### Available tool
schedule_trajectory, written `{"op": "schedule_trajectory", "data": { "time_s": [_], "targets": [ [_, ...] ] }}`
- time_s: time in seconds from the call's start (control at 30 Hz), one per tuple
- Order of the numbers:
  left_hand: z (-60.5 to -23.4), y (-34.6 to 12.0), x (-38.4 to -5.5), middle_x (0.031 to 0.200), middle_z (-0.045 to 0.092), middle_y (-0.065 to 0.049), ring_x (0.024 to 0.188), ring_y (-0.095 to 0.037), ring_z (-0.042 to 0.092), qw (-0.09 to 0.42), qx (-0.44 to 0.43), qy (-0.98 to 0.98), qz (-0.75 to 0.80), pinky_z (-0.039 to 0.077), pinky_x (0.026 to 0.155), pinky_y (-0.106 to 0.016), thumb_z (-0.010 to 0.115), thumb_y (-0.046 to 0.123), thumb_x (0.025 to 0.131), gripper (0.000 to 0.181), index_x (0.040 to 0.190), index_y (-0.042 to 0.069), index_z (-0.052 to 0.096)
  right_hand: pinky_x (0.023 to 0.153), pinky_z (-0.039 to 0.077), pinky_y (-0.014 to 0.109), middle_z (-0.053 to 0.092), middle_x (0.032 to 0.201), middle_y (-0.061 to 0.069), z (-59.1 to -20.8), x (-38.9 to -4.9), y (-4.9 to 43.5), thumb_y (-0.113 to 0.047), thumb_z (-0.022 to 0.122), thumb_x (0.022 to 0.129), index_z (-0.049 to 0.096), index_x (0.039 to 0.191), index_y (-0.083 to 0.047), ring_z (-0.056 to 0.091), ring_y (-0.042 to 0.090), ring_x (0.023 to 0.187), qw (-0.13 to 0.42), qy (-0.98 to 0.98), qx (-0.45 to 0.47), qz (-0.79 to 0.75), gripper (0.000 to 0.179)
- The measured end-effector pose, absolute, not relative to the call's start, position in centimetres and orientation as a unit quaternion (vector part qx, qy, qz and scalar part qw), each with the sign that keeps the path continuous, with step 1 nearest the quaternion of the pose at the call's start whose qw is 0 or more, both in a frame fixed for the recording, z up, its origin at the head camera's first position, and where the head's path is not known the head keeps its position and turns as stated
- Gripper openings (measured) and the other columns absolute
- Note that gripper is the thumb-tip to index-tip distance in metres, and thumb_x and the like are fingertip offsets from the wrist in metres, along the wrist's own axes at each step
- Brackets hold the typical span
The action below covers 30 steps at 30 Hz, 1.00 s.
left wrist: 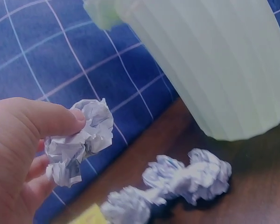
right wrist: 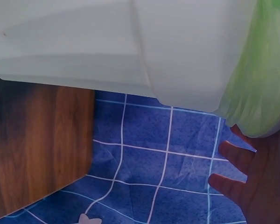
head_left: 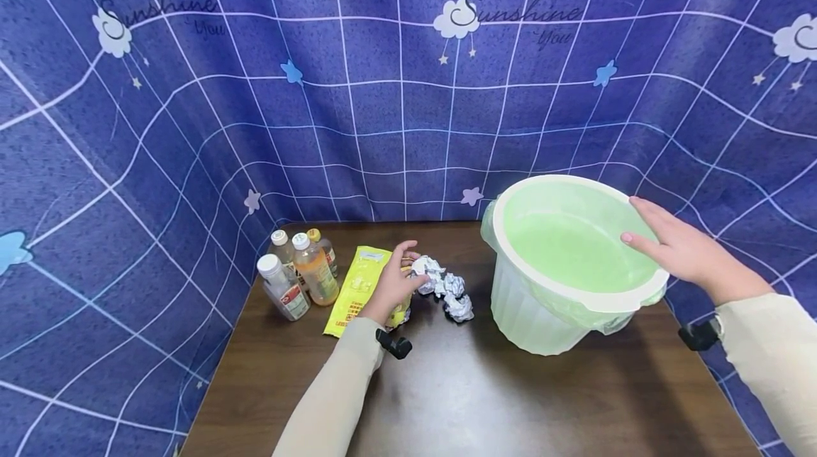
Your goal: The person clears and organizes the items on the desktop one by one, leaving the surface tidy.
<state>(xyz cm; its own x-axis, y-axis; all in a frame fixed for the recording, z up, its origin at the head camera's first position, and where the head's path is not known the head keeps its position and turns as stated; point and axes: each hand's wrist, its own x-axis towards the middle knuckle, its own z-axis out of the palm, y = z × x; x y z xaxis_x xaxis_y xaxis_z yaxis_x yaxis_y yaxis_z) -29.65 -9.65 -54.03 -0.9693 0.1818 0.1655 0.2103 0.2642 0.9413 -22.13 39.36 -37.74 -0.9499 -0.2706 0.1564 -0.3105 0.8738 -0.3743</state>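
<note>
My left hand pinches a crumpled paper ball between thumb and fingers. Below it in the left wrist view, several more crumpled paper balls lie bunched on the table. To their right stands a pale, ribbed trash bin, lined with a green plastic bag folded over the rim. At the bin's right rim rests my right hand, its thumb over the opening. Loosely spread fingers of that hand show outside the bag's edge in the right wrist view.
A yellow packet lies left of the paper balls, partly behind the left forearm. Several capped bottles, one with orange liquid, stand together at the left on the wooden table. Blue patterned curtain surrounds the table's back and sides.
</note>
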Motion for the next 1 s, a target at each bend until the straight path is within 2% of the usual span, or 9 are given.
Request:
{"op": "schedule_trajectory", "data": {
  "time_s": [0.2, 0.33, 0.53, 0.77, 1.0],
  "targets": [
    [-51.8, -9.5, -30.8, 0.121, 0.059, -0.014, 0.113, -0.033, 0.057, 0.032, -0.139, -0.793, -0.593, 0.049, 0.103, -0.048, 0.081, -0.001, 0.079, 0.083, 0.149, 0.012, 0.039, 0.121, 0.015, 0.061, 0.023, 0.157, 0.037, -37.7, -22.1, 39.4, -0.033, 0.052, 0.104, 0.018, 0.157, 0.006, 0.023, 0.055, 0.144, 0.055, -0.966, 0.154, 0.201, 0.075],
    [-50.1, -9.5, -31.3, 0.12, 0.061, -0.013, 0.11, -0.031, 0.059, 0.038, -0.14, -0.797, -0.587, 0.05, 0.102, -0.048, 0.082, 0.0, 0.079, 0.083, 0.149, 0.014, 0.04, 0.121, 0.014, 0.059, 0.024, 0.156, 0.037, -37.8, -22.2, 39.4, -0.032, 0.052, 0.104, 0.018, 0.157, 0.007, 0.023, 0.055, 0.143, 0.06, -0.965, 0.158, 0.199, 0.074],
    [-47.4, -9.0, -31.9, 0.119, 0.061, -0.013, 0.109, -0.028, 0.061, 0.033, -0.154, -0.792, -0.59, 0.049, 0.103, -0.048, 0.082, 0.0, 0.08, 0.082, 0.149, 0.014, 0.04, 0.122, 0.013, 0.057, 0.024, 0.156, 0.037, -37.8, -22.1, 39.4, -0.032, 0.052, 0.104, 0.018, 0.157, 0.007, 0.023, 0.055, 0.143, 0.062, -0.966, 0.159, 0.196, 0.074],
    [-44.6, -8.2, -32.2, 0.119, 0.06, -0.016, 0.109, -0.032, 0.062, 0.033, -0.18, -0.777, -0.602, 0.049, 0.103, -0.05, 0.081, -0.002, 0.08, 0.083, 0.15, 0.011, 0.038, 0.121, 0.014, 0.06, 0.023, 0.157, 0.036, -37.8, -22.1, 39.4, -0.033, 0.052, 0.104, 0.018, 0.157, 0.006, 0.023, 0.055, 0.144, 0.052, -0.967, 0.152, 0.198, 0.075],
    [-41.7, -7.7, -32.0, 0.121, 0.06, -0.014, 0.11, -0.03, 0.061, 0.04, -0.193, -0.78, -0.594, 0.049, 0.104, -0.048, 0.082, 0.002, 0.08, 0.083, 0.149, 0.015, 0.038, 0.122, 0.014, 0.059, 0.024, 0.156, 0.037, -37.9, -22.2, 39.4, -0.032, 0.052, 0.104, 0.018, 0.157, 0.007, 0.023, 0.055, 0.144, 0.055, -0.966, 0.157, 0.199, 0.075]
  ]
}}
